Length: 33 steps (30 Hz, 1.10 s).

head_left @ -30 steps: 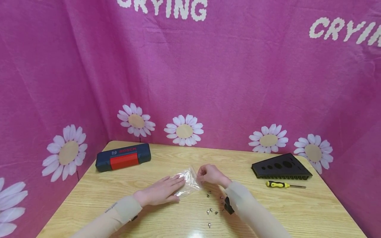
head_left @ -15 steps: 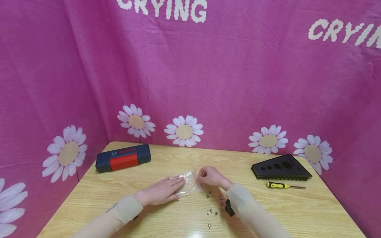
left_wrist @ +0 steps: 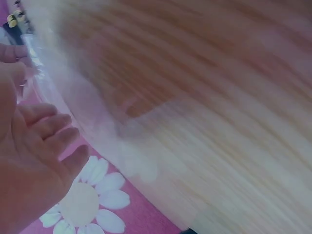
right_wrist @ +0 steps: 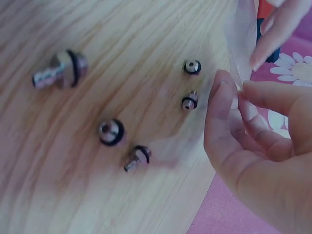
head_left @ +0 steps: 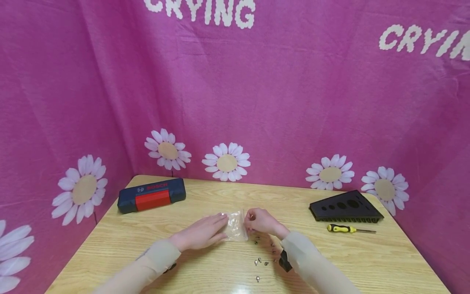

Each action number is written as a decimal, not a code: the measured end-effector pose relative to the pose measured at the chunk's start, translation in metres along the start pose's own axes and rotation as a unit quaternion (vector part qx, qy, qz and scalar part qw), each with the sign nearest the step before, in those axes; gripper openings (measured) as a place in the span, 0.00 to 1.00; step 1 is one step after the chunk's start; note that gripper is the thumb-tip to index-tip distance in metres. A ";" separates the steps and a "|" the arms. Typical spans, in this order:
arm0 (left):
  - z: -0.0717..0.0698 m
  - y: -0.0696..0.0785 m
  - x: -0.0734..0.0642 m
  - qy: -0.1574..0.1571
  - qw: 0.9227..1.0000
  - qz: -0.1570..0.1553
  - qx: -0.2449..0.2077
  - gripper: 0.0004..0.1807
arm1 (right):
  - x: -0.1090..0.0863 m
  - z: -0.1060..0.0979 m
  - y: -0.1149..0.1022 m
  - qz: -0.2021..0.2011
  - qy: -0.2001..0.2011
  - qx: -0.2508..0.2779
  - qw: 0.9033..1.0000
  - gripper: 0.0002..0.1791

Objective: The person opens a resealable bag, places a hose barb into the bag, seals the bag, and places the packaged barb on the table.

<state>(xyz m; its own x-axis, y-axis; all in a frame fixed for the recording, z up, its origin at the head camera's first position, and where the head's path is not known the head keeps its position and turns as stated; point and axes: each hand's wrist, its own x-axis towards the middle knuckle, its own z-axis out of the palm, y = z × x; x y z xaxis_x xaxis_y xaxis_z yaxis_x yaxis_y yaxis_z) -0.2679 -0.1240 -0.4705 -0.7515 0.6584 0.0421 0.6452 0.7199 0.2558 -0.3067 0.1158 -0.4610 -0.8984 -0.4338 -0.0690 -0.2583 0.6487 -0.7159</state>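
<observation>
A clear plastic zip bag lies between my hands near the middle of the table. My left hand rests on its left side with fingers extended; the left wrist view shows those fingers loosely bent and not closed round anything. Thumb and fingertips of my right hand pinch the right edge of the bag, by the zip strip. Several small metal barbed fittings with black rings are scattered on the wood below that hand. Whether anything is inside the bag cannot be made out.
A dark blue and red Bosch case stands at the back left. To the right are a black tapered holder with holes and a yellow-black screwdriver. A pink flowered curtain hangs behind the table.
The bag has turned slightly and lies straighter. My left hand has shifted a little towards the bag's left edge, baring more plastic; my right hand keeps its pinch with a slight shift.
</observation>
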 end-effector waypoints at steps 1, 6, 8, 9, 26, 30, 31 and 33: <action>0.000 0.002 0.003 0.016 1.000 0.001 0.000 0.30 | 0.000 0.001 -0.001 0.004 0.003 0.006 1.000 0.05; 0.000 0.013 0.018 0.097 0.995 -0.013 -0.034 0.22 | 0.000 0.003 -0.003 0.024 0.023 0.032 0.999 0.05; 0.001 0.016 0.025 0.121 0.990 -0.028 -0.069 0.16 | 0.000 0.004 -0.003 0.029 0.031 0.038 0.998 0.04; 0.001 0.018 0.029 0.130 0.987 -0.036 -0.093 0.13 | 0.000 0.005 -0.004 0.032 0.035 0.041 0.998 0.03; 0.006 0.025 0.047 0.071 0.876 -0.221 -0.422 0.05 | -0.010 0.007 -0.015 0.044 0.019 0.106 0.993 0.09; 0.009 0.022 0.049 0.071 0.860 -0.231 -0.450 0.06 | -0.007 0.007 -0.012 0.023 -0.003 0.119 0.993 0.12; 0.009 0.021 0.050 0.070 0.856 -0.235 -0.455 0.07 | -0.007 0.007 -0.011 0.016 -0.006 0.119 0.993 0.12; 0.010 0.021 0.050 0.069 0.855 -0.238 -0.456 0.07 | -0.006 0.006 -0.010 0.004 -0.007 0.115 0.993 0.11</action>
<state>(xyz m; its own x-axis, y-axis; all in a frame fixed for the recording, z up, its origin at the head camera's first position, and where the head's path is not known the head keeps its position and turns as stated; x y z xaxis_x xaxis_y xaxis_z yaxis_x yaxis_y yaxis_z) -0.2909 -0.0742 -0.4723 -0.9485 0.2612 -0.1793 -0.0671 0.3876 0.9194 -0.2964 0.1081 -0.4579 -0.8943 -0.4394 -0.0842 -0.1618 0.4932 -0.8547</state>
